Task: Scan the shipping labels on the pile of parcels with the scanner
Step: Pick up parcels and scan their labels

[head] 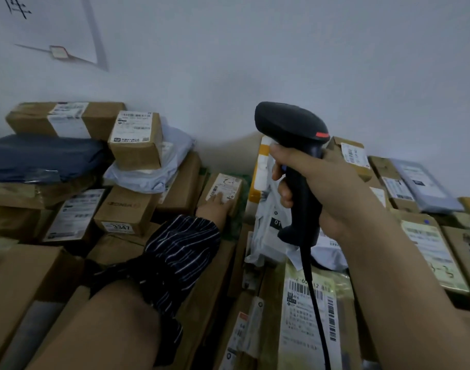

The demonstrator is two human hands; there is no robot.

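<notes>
Gripping scanner (290,124) by the handle in right hand (327,188), fingers curled tight round it. Holding it upright above the middle of the parcel pile (127,209), head up, in front of a white poly bag (266,228). Letting cable (315,303) hang down across a barcoded parcel (303,329) at the pile's near edge. Reaching left hand (215,209) out to a small box (235,200) near the pile's far edge, close to the wall (255,62). Laying fingers on its shipping label (224,186). Can't tell if gripping or only resting there, thumb hidden. Wearing striped sleeve (180,249) bunched at left wrist.
</notes>
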